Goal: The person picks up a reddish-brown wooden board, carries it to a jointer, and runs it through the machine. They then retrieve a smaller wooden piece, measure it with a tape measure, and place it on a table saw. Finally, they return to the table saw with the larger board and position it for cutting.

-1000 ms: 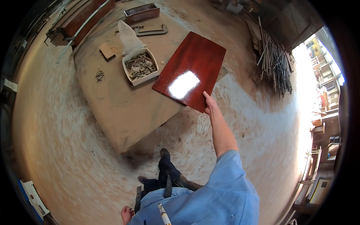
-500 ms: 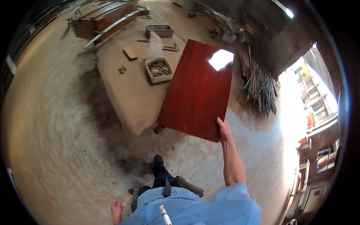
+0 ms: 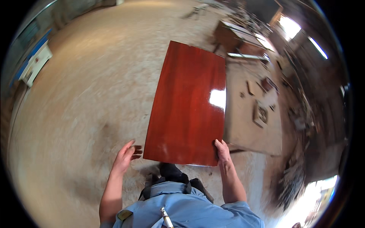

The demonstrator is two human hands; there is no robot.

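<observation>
A glossy red-brown wooden panel [image 3: 182, 106] is held out in front of me, with a bright reflection near its right edge. My right hand [image 3: 222, 152] grips its near right corner, thumb on top and the other fingers hidden beneath. Just left of the near left corner, my left hand [image 3: 127, 154] has its fingers apart and holds nothing; a small gap separates it from the panel.
Right of the panel stands a worktable [image 3: 243, 129] with a box of small parts [image 3: 261, 115] and a reddish box [image 3: 269, 85]. Beyond it is a brown wooden cabinet [image 3: 232, 38]. A blue-and-white machine [image 3: 36, 62] stands far left; a pile of thin sticks [image 3: 291, 186] lies at right.
My view has turned left, so the worktable now appears farther right. My left hand has risen from low at my side to near the panel's left corner. The right hand keeps its grip.
</observation>
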